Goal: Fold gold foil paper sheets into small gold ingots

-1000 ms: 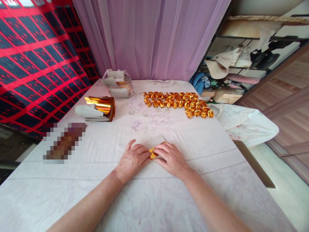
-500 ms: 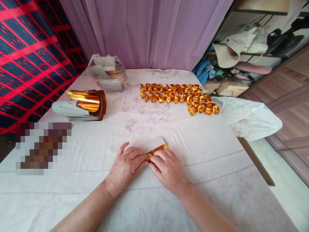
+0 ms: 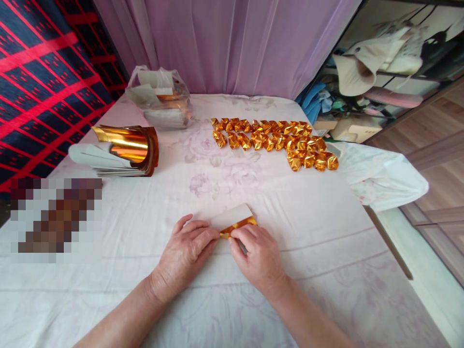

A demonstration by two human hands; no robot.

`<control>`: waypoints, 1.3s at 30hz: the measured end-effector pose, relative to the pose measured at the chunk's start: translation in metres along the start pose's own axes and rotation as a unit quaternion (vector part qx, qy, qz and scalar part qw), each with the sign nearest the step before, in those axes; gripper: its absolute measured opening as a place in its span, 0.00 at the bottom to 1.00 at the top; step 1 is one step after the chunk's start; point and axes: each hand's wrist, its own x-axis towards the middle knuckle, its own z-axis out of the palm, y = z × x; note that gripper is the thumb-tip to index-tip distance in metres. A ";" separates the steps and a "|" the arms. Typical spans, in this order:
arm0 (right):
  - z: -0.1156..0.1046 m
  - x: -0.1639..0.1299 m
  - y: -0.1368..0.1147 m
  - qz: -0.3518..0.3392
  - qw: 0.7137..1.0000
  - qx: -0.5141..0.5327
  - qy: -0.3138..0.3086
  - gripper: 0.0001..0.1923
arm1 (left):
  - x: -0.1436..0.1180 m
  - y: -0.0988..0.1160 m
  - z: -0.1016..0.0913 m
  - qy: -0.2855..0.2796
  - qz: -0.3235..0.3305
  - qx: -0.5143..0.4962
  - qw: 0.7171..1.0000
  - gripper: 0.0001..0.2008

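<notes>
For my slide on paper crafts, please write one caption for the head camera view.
Both hands, left hand and right hand, fold a gold foil sheet on a white tablecloth.

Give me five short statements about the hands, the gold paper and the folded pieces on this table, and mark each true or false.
1. Both hands, the left hand and the right hand, press on one sheet of gold foil paper with a white back. True.
2. The small folded gold foil pieces lie in rows on the far right part of the white floral tablecloth. True.
3. The curled stack of gold and white foil sheets lies to the person's right. False: it lies to the left.
4. The clear plastic bag of paper sits at the near edge of the table. False: it sits at the far end, by the purple curtain.
5. The right hand holds a folded piece in the air. False: it rests on the sheet on the cloth.
</notes>
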 end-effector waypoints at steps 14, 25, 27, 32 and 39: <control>0.000 0.001 0.000 0.009 1.000 -0.001 0.009 0.08 | -0.003 -0.002 -0.008 -0.048 0.072 0.055 0.995 0.15; 0.001 0.000 0.001 0.014 0.999 0.019 0.023 0.06 | -0.005 0.000 -0.005 -0.044 0.070 0.063 0.995 0.15; 0.000 0.000 0.001 0.018 0.999 0.024 0.018 0.06 | -0.005 0.001 -0.005 -0.046 0.071 0.063 0.994 0.15; -0.001 0.001 0.001 0.007 1.000 0.015 0.003 0.09 | -0.004 0.002 -0.005 -0.056 0.066 0.064 0.994 0.16; -0.001 -0.001 0.003 -0.010 1.000 0.009 -0.011 0.10 | -0.004 0.003 -0.005 -0.059 0.064 0.072 0.994 0.17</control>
